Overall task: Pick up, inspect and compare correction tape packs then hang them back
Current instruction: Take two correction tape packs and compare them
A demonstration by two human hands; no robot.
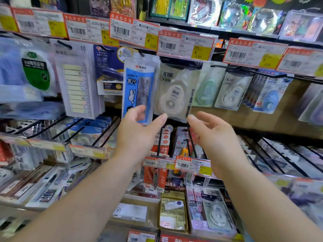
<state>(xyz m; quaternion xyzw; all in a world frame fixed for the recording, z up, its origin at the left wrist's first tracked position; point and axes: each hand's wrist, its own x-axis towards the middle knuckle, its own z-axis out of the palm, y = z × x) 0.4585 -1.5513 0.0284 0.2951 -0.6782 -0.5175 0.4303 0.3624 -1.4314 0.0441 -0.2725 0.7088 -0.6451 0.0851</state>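
Note:
A white correction tape pack (175, 92) marked 30m hangs from a black peg at the middle of the rack. My left hand (139, 131) is raised just below its lower left corner, thumb tip close to the pack's bottom edge, fingers apart. My right hand (213, 137) is open below its lower right corner, fingertip almost at the pack. Neither hand clearly grips it. More correction tape packs hang to the right: a green one (208, 89), a white one (232, 91) and a blue one (271, 96).
A blue ruler set pack (139, 89) hangs directly left of the white pack, behind my left fingers. Sticky index tabs (76, 84) and a stapler pack (109, 75) hang further left. Price tags (185, 45) line the rail above. Black pegs (191, 142) with goods jut out below my hands.

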